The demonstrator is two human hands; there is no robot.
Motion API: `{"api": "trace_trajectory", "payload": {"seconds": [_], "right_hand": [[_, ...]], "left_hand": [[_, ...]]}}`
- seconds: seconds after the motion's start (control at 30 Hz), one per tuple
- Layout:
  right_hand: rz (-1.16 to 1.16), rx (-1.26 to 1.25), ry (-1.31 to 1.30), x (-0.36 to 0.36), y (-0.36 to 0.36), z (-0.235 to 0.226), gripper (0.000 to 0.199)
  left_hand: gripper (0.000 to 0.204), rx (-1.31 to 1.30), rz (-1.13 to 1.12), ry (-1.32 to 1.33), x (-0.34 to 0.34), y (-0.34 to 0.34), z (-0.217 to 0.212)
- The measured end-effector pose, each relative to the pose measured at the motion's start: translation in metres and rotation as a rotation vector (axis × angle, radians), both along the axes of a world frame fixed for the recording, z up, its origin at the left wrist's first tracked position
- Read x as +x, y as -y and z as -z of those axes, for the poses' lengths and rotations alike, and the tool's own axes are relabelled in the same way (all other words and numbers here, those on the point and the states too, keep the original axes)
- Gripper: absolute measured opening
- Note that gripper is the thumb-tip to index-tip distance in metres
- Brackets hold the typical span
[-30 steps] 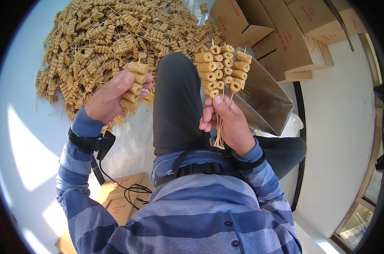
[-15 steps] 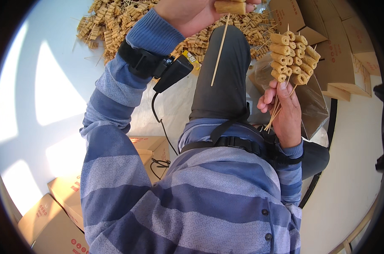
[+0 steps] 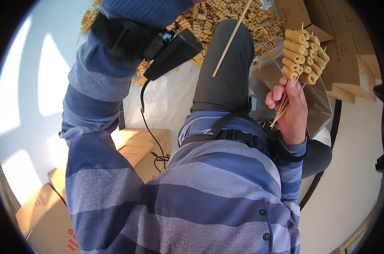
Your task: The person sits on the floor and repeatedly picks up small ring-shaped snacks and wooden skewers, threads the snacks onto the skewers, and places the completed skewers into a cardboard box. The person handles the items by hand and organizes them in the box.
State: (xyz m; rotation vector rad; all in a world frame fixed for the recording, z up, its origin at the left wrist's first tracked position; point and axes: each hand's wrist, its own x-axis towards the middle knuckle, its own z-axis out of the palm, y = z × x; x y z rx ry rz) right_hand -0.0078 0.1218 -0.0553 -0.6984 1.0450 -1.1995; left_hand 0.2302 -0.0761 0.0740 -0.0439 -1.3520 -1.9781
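The right hand (image 3: 291, 112) has its grip pinched around a bundle of skewers (image 3: 304, 55), held just right of the raised knee (image 3: 228, 63). The left hand is out of view above; 1 bare stick (image 3: 231, 40) slants across the knee. A pile of skewers (image 3: 225, 17) lies beyond the knee.

One head-worn fisheye view — looking steeply down, close over the person's torso.

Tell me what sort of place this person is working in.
Probably a small food packing or skewer-assembly workspace, not a home kitchen. A big heap of skewered tan rolls covers the sheet ahead, cardboard cartons stand around, and the right hand holds a finished bunch of skewers over a clear plastic bag.
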Motion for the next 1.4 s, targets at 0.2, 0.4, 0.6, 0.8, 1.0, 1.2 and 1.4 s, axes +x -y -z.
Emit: {"api": "trace_trajectory", "payload": {"seconds": [0.2,0.4,0.6,0.8,1.0,1.2,1.4], "right_hand": [[0.029,0.05,0.065,0.006,0.004,-0.009,0.04],[0.048,0.085,0.064,0.01,0.004,-0.022,0.033],[0.04,0.174,0.023,0.01,0.007,-0.032,0.034],[0.041,0.217,0.033,0.003,0.002,-0.028,0.033],[-0.016,0.197,0.072,0.022,0.011,-0.021,0.035],[-0.105,0.365,0.294,0.021,0.017,-0.039,0.031],[-0.003,0.333,0.257,0.016,0.022,-0.046,0.026]], "left_hand": [[0.047,0.71,-0.299,0.036,-0.048,-0.068,0.083],[0.048,0.775,-0.083,0.095,-0.081,-0.083,0.095],[0.044,0.793,-0.155,0.102,-0.093,-0.084,0.1],[0.048,0.852,-0.015,0.063,-0.1,-0.085,0.116],[0.056,0.662,-0.075,0.235,-0.079,-0.085,0.12],[0.059,0.507,-0.244,0.235,-0.078,-0.088,0.122],[0.079,0.367,-0.23,0.292,-0.046,-0.081,0.15]]}}
